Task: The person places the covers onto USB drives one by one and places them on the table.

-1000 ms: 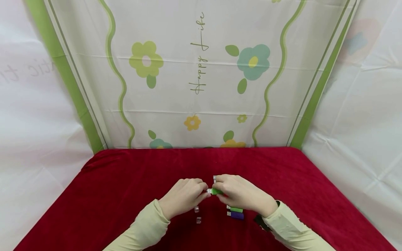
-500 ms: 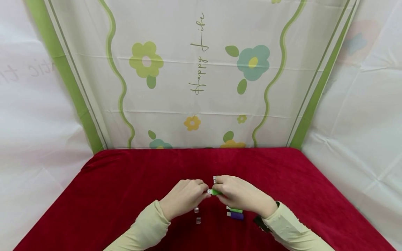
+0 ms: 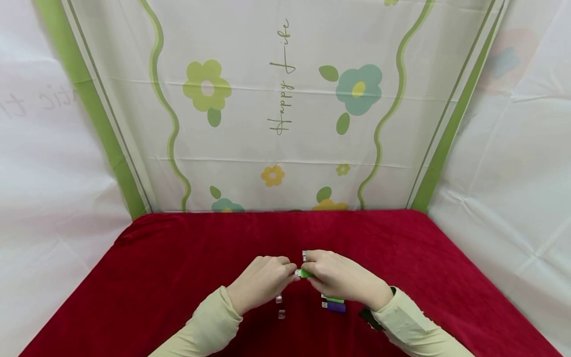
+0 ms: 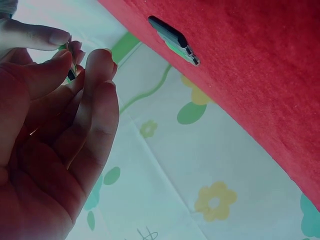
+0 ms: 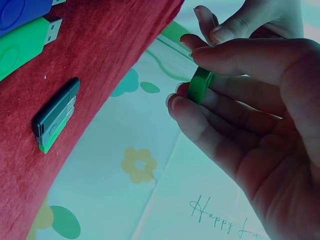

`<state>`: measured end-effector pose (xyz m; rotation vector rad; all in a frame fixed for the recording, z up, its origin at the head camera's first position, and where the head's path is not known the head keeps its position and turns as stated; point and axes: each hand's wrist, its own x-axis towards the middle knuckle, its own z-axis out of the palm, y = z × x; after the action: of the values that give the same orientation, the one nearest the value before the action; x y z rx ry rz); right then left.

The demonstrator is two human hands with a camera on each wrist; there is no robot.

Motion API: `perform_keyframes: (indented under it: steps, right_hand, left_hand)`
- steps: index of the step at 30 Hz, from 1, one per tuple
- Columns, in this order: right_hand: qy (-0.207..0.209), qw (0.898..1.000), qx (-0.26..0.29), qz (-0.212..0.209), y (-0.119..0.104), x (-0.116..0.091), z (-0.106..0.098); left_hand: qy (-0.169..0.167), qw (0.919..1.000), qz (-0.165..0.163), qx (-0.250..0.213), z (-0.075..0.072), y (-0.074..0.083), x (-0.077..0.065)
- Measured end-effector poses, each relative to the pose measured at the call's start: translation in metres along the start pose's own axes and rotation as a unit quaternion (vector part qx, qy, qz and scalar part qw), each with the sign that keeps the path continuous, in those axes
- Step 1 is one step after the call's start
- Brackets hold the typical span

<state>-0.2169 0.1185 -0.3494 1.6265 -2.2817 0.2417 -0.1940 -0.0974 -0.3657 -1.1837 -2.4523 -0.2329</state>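
In the head view my right hand (image 3: 343, 277) pinches a green USB stick (image 3: 306, 273) by its body, the pale plug end toward my left. Close against that end, my left hand (image 3: 263, 281) pinches what looks like a small clear cap between thumb and fingers, mostly hidden by the fingertips. The right wrist view has the green stick (image 5: 200, 85) between thumb and fingertips, held above the cloth. From the left wrist, the stick (image 4: 71, 57) shows as a narrow green and dark sliver where the two hands meet.
Two loose clear caps (image 3: 281, 314) lie near my left wrist on the red cloth (image 3: 178, 258). Below my right hand are a light green stick (image 3: 335, 300) and a blue one (image 3: 335, 307). Farther back, a black stick (image 5: 56, 112) lies beside a green one (image 5: 52, 140). A patterned curtain (image 3: 285, 148) hangs behind.
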Motion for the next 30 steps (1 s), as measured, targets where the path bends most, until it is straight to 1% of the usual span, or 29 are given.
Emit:
perform_keyframes:
  steps: [7,12,17,25,30]
  right_hand:
    - [-0.012,1.000,0.026,0.006,0.0004,-0.0016,0.0024]
    - [-0.022,0.999,0.026,0.013,0.0012,-0.0017,-0.0014]
    - [-0.032,0.999,0.020,0.022,0.0032,-0.0017,-0.0033]
    - [-0.024,0.999,0.024,0.020,0.0063,-0.0003,-0.0026]
    - [-0.021,0.999,0.026,0.021,0.0074,-0.0022,-0.0008]
  left_hand:
    - [-0.008,0.9999,-0.007,-0.002,0.0049,0.0020,-0.0029]
    - [-0.010,0.9997,-0.018,-0.014,0.0060,0.0020,-0.0032]
    - [-0.011,0.9994,-0.027,-0.021,0.0063,-0.0014,-0.0025]
    - [-0.023,0.9989,-0.037,-0.016,0.0064,-0.0050,-0.0009]
    - [-0.024,0.9986,-0.042,-0.019,0.0070,-0.0044,-0.0015]
